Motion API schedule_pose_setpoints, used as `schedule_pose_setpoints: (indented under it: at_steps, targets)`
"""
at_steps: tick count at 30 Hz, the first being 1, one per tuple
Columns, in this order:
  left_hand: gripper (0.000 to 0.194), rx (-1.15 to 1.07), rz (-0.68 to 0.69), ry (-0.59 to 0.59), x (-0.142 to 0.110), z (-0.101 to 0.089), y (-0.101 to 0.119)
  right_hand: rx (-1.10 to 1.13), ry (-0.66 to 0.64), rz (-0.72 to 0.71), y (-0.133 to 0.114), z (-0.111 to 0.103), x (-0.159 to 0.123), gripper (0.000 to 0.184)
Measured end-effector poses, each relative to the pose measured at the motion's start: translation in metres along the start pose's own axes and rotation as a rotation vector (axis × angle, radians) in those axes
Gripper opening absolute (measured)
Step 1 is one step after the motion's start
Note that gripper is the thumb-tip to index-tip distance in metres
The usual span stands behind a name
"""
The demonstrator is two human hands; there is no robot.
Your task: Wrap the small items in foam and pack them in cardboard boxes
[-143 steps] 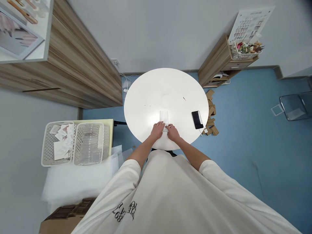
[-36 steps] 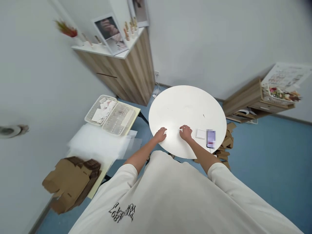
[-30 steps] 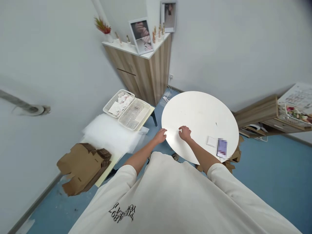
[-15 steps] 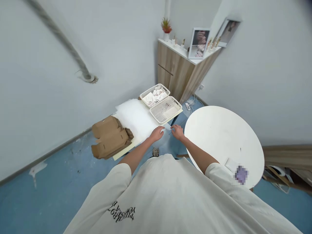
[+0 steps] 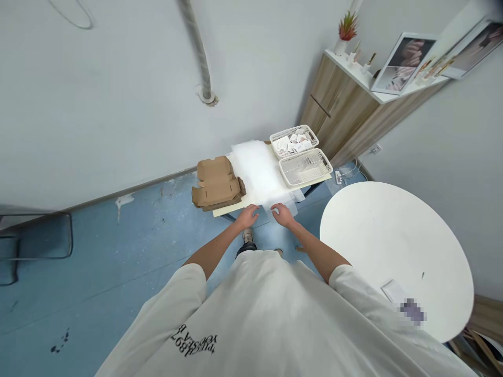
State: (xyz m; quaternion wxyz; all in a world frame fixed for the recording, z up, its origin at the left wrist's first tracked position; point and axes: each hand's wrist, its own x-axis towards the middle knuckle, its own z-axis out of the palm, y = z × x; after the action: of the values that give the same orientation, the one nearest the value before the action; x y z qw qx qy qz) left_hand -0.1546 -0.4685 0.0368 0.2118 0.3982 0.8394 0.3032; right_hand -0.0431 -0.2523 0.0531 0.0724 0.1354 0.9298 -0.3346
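Between my two hands, just off the table's front edge, is a thin translucent white sheet, likely plastic or foam. My left hand has its fingers curled at the sheet's left side, thumb and fingertips pinching near its edge. My right hand pinches it from the right, palm over part of it. The exact grip is small and hard to see. Behind the hands a stack of white sheets lies on the table. Flattened brown cardboard boxes are stacked left of it.
At the table's right end stand a white basket of small white packets and another white basket in front. A round white table is to my right. Behind stands a wooden cabinet. A black metal frame is far left.
My view has swung left, so the table and baskets appear further right. My hands stay close together; more of the translucent sheet now shows around my right hand.
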Motion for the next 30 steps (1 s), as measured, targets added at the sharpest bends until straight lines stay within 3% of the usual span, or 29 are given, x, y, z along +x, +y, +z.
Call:
schedule_pose_setpoints:
  at_steps: [5,9,13,16,22,30]
  targets:
    - [0.037,0.040,-0.036,0.114,-0.012,-0.037,-0.046,-0.043,-0.033,-0.084,-0.042,0.015,0.029,0.026]
    - [0.040,0.128,-0.065,0.136,-0.019,-0.079,-0.086,-0.148,-0.068,-0.154,-0.095,0.034,0.063,0.028]
    - [0.049,0.273,-0.152,0.069,-0.030,-0.121,-0.129,-0.283,-0.089,-0.284,-0.152,0.066,0.100,0.028]
    - [0.056,0.338,-0.179,-0.002,-0.036,-0.146,-0.158,-0.384,-0.073,-0.311,-0.182,0.087,0.123,0.029]
    - [0.051,0.310,-0.224,-0.075,-0.035,-0.172,-0.194,-0.554,-0.075,-0.240,-0.197,0.100,0.146,0.035]
    - [0.038,0.386,-0.056,-0.076,-0.045,-0.173,-0.203,-0.680,-0.093,-0.248,-0.204,0.106,0.157,0.041]
